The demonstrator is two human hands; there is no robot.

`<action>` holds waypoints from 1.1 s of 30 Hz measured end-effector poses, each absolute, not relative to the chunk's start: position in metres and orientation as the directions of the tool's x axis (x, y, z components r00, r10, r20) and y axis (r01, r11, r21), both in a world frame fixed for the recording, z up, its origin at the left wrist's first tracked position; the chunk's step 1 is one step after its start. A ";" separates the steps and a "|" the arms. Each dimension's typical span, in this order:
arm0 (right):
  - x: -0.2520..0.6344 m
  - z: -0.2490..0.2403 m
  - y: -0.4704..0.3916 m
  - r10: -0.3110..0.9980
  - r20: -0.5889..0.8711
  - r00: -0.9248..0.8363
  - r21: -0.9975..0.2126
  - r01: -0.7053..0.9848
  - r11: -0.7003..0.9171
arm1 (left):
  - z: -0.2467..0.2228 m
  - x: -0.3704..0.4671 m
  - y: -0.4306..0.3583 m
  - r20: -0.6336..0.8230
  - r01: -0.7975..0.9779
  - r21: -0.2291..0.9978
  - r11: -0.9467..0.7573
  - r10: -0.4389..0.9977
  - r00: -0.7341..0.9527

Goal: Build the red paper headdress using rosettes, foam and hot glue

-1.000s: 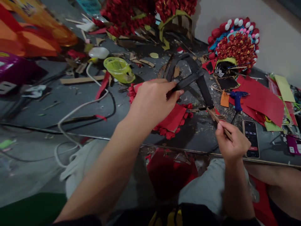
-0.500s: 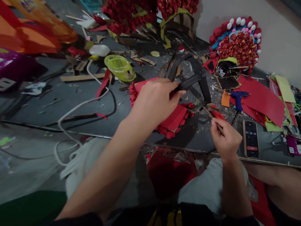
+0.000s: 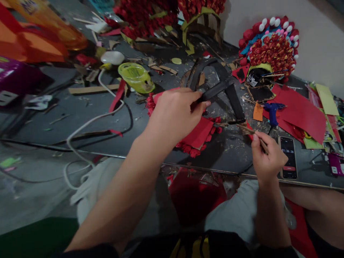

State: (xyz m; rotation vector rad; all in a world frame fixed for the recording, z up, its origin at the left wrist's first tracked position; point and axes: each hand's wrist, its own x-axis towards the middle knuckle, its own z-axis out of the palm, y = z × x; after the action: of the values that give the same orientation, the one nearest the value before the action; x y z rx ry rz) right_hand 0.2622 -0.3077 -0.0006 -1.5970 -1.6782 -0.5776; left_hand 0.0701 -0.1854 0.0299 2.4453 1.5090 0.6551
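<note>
My left hand (image 3: 178, 116) pinches one end of a frame of crossed black strips (image 3: 217, 89) that stands up from the table. My right hand (image 3: 268, 156) grips a thin brown stick (image 3: 248, 129), its far end close to the lower edge of the frame; whether they touch I cannot tell. Under my left hand lies a red panel (image 3: 200, 133) edged with crumpled red paper bits, partly hidden by the hand.
A blue glue gun (image 3: 272, 110) and red paper sheets (image 3: 301, 114) lie to the right, near a phone (image 3: 288, 157). A yellow-green tub (image 3: 137, 78) and a white cable (image 3: 86, 123) are on the left. Behind stands a red decorated headpiece (image 3: 271, 50).
My right hand has moved right with the stick, drawing it along the lower edge of the black frame. That frame has tilted slightly; my left hand keeps its hold.
</note>
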 end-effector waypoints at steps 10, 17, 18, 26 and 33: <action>0.250 -0.002 -0.305 0.689 0.725 -0.022 -0.180 0.959 0.220 | 0.032 0.069 -0.185 0.268 0.801 0.399 -0.446 0.892 0.363; 0.248 -0.006 -0.306 0.725 0.688 -0.042 -0.221 0.939 0.264 | 0.030 0.068 -0.185 0.273 0.789 0.418 -0.450 0.891 0.363; 0.247 -0.006 -0.306 0.727 0.684 -0.056 -0.216 0.937 0.276 | 0.030 0.068 -0.185 0.278 0.787 0.421 -0.451 0.890 0.362; 0.234 -0.014 -0.308 0.711 0.669 -0.218 -0.115 0.914 0.389 | 0.027 0.069 -0.184 0.289 0.794 0.414 -0.445 0.891 0.349; 0.222 -0.037 -0.302 0.668 0.712 -0.215 -0.046 0.936 0.350 | 0.028 0.070 -0.184 0.267 0.804 0.409 -0.433 0.899 0.348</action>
State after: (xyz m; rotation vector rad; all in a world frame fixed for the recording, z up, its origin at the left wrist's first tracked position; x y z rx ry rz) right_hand 0.2221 -0.3015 -0.0372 -1.3937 -1.9690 -0.5300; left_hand 0.0699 -0.1837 0.0278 2.4029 1.5417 0.6794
